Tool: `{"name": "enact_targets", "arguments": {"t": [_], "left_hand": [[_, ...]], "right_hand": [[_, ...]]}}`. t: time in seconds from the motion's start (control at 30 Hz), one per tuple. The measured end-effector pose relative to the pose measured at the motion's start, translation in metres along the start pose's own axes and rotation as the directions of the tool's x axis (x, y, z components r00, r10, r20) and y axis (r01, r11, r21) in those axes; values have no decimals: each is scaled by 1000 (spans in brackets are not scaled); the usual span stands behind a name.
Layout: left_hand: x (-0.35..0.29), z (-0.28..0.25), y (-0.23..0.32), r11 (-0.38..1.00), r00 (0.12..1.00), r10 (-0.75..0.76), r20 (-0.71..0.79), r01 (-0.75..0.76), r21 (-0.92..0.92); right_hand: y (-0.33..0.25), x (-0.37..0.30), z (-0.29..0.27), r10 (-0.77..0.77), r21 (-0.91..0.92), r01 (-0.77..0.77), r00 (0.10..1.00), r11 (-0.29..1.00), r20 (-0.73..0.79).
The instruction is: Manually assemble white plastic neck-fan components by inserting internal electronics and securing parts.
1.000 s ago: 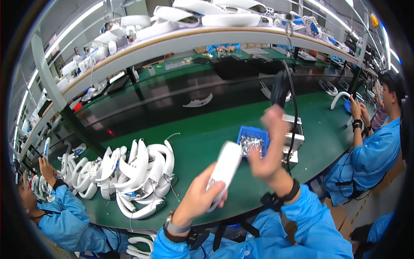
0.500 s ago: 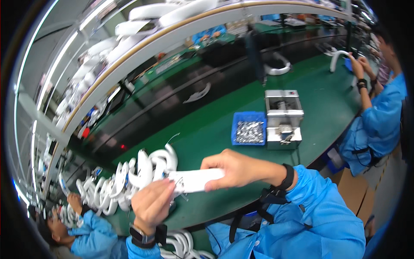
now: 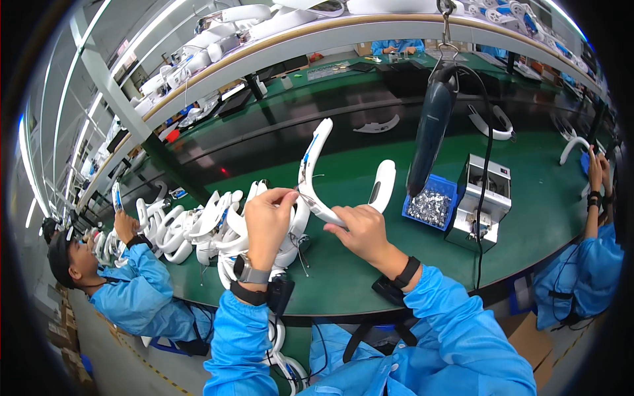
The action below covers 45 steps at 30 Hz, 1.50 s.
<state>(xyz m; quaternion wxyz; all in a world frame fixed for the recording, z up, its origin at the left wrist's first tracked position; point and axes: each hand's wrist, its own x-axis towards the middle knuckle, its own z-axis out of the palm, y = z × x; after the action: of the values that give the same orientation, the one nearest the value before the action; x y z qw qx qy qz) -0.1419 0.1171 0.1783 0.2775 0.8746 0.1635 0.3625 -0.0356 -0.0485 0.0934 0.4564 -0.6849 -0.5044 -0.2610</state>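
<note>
A white U-shaped neckband housing (image 3: pixel 387 175) is held up over the green bench, its two ends pointing away from me. Blue and metallic inner parts show along its left arm. My right hand (image 3: pixel 362 231) is closed around the bottom of the curve. At the left arm's lower part, my left hand (image 3: pixel 267 214) pinches with thumb and forefinger; a thin wire or small part seems to be at the fingertips, too small to name. A pile of similar white neckbands (image 3: pixel 214 221), some with loose wires, lies left of and behind my left hand.
A dark electric screwdriver (image 3: pixel 432 125) hangs from a hook, its cable drooping past a grey metal machine (image 3: pixel 482 204). Beside that stands a blue bin (image 3: pixel 444 181) of small metal parts. A loaded shelf (image 3: pixel 370 23) spans above. Co-workers sit left (image 3: pixel 142 284) and right (image 3: pixel 581 264).
The neckband has turned from its flat, marked side to show its U shape and inner parts. My left hand has shifted to a pinch. The whole view has swung, bringing the screwdriver into clear sight.
</note>
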Motion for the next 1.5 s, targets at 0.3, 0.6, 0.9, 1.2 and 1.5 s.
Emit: {"name": "enact_targets", "arguments": {"t": [0.3, 0.6, 0.9, 1.2, 1.5], "left_hand": [[-9, 36, -20, 296, 793, -417, 444, 580, -758], [-12, 25, -36, 7, 760, -112, 640, 645, -764], [-28, 55, -3, 627, 949, -301, 90, 269, -731], [-23, 63, 5, 977, 918, 59, -391, -135, -168], [-28, 68, 2, 980, 920, 197, -340, -186, 66]], "right_hand": [[32, -12, 3, -138, 10, 140, 983, 990, -124], [39, -14, 8, -195, 52, 201, 976, 978, -97], [33, -21, 9, -115, 100, 128, 985, 987, -128], [29, -20, 10, -101, 151, 121, 986, 981, -132], [32, -20, 10, -107, 151, 125, 987, 981, -122]]}}
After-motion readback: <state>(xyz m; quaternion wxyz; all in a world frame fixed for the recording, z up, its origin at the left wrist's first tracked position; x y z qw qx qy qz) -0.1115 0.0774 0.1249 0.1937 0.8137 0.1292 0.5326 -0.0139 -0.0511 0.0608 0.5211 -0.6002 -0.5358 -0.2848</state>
